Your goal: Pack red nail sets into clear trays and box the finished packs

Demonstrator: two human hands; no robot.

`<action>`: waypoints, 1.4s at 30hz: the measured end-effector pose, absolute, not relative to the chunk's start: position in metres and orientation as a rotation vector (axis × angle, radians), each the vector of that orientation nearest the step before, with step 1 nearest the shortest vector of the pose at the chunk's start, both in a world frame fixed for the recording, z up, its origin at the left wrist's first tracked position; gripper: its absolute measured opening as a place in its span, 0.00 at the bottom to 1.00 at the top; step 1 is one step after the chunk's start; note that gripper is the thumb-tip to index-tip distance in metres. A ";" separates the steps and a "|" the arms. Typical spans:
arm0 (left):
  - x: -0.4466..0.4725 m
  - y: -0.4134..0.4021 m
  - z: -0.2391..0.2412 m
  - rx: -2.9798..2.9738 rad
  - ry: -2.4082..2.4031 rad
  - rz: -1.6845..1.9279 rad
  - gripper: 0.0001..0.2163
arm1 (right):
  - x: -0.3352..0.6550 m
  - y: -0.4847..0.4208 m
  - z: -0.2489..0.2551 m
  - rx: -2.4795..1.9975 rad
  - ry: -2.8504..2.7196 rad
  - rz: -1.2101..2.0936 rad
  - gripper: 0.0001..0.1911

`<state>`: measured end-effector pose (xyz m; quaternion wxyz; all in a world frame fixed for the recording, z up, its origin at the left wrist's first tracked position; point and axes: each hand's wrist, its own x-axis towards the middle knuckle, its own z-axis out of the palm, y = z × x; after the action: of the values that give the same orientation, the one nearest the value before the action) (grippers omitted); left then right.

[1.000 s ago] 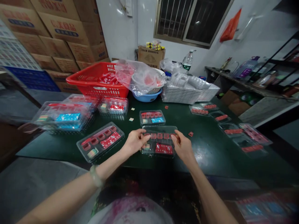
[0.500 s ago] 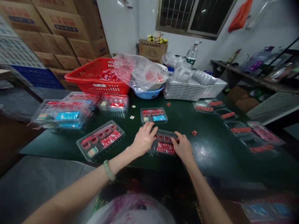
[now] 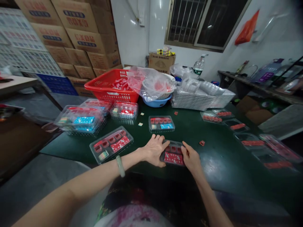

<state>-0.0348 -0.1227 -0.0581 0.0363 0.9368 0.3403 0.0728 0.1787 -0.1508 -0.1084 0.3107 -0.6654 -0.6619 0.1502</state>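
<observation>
Hands press flat, open: left hand [image 3: 155, 149], right hand [image 3: 192, 157] on clear tray [image 3: 174, 154] near table edge [image 3: 151, 168]

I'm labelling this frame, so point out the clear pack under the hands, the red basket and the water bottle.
clear pack [image 3: 174, 156], head view, on its red card insert
red basket [image 3: 111, 93], head view, on its front wall
water bottle [image 3: 198, 66], head view, on its body
</observation>
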 end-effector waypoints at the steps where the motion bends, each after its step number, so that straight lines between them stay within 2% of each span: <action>1: -0.035 -0.124 -0.055 2.866 1.062 0.217 0.43 | 0.182 -0.153 -0.111 -1.689 -1.678 0.478 0.23; 4: -0.039 -0.123 -0.046 2.846 1.138 0.225 0.42 | 0.192 -0.162 -0.118 -1.574 -1.408 0.640 0.27; 7: -0.045 -0.100 -0.027 2.868 1.301 0.310 0.42 | 0.196 -0.168 -0.125 -1.542 -1.248 0.672 0.25; 14: -0.055 -0.010 0.017 2.720 1.661 0.339 0.41 | 0.193 -0.167 -0.127 -1.555 -1.359 0.662 0.22; 22: -0.042 0.003 -0.031 2.654 1.653 0.139 0.47 | 0.193 -0.166 -0.128 -1.609 -1.408 0.642 0.22; 26: -0.042 0.007 -0.029 2.603 1.588 0.001 0.52 | 0.196 -0.168 -0.127 -1.667 -1.435 0.591 0.23; 29: -0.069 -0.011 -0.005 2.552 1.626 0.151 0.53 | 0.199 -0.172 -0.125 -1.709 -1.437 0.561 0.24; 32: -0.120 -0.062 0.010 2.555 1.689 0.405 0.44 | 0.201 -0.174 -0.126 -1.712 -1.417 0.576 0.25; 34: -0.157 -0.104 0.003 2.522 1.847 0.288 0.45 | 0.202 -0.174 -0.129 -1.703 -1.431 0.585 0.25; 36: -0.187 -0.140 -0.013 2.442 1.998 0.139 0.49 | 0.202 -0.171 -0.133 -1.702 -1.465 0.564 0.25; 39: -0.210 -0.167 -0.039 2.312 2.097 0.028 0.46 | 0.202 -0.167 -0.139 -1.710 -1.505 0.517 0.25; 42: -0.211 -0.169 -0.048 2.288 2.138 0.115 0.43 | 0.203 -0.167 -0.143 -1.715 -1.496 0.506 0.24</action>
<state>-0.2111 -0.1694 -0.0481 0.0039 0.7302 0.6823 0.0365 0.2027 -0.1665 -0.1432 0.3938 -0.6761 -0.5898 0.1996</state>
